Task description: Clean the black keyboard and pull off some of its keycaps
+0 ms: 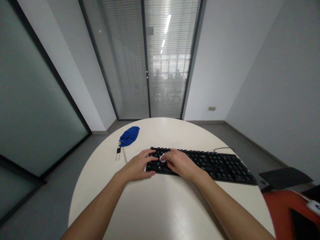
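A black keyboard [205, 160] lies across the white round table [155, 206]. My left hand [138, 165] grips its left end, with the fingers over the keys and the thumb along the front edge. My right hand [182, 162] is closed on a small crumpled white tissue [163, 157] and presses it against the keys at the left part of the keyboard. Most of the tissue is hidden under the fingers, and the two hands are close together.
Toward the back left of the table lies a crumpled blue cloth [129, 136], with a black binder clip [118, 150] at its lower end. The keyboard's cable [223, 148] curls behind it. Beyond the table's right edge stands a red-orange chair [280, 210] with dark items on it.
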`<state>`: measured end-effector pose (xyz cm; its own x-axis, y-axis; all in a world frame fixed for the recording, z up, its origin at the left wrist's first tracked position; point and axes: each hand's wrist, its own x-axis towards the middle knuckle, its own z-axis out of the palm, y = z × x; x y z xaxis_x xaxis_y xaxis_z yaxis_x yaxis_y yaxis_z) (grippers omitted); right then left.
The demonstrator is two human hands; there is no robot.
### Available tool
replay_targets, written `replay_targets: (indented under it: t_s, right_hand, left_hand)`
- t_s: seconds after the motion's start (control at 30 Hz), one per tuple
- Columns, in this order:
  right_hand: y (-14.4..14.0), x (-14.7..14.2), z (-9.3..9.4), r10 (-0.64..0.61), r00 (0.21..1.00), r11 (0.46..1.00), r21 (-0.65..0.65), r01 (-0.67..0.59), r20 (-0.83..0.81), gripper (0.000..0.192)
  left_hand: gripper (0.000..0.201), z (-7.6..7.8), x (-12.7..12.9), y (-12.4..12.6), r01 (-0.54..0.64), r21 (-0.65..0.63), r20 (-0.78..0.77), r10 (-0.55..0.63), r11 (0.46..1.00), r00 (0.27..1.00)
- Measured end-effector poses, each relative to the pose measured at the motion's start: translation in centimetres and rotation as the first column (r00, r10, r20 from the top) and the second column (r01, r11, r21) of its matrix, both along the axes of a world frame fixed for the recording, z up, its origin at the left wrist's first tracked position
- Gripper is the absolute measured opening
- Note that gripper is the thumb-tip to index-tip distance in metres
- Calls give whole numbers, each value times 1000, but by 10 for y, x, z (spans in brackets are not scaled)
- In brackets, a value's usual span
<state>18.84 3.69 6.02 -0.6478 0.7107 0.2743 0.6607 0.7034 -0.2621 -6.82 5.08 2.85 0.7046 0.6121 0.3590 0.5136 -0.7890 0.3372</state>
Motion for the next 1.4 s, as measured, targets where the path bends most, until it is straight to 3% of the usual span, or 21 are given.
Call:
replay_targets:
  t_s: [0.47, 0.63, 1.4]
  right_hand:
    - [-6, 1, -2, -15, 1000, 1000, 20, 15, -9, 23]
    - [-9, -8, -5, 54, 996, 997, 49, -51, -71, 26]
    - [-10, 5, 4, -43, 999, 993, -106, 41, -12, 23]
  left_hand:
    - [56, -1, 0, 0, -6, 1, 9, 6, 1000, 1000]
    - [54, 0, 1, -1, -15, 3, -9, 15, 1000, 1000]
    - [57, 0, 0, 0, -14, 23, -13, 15, 1000, 1000]
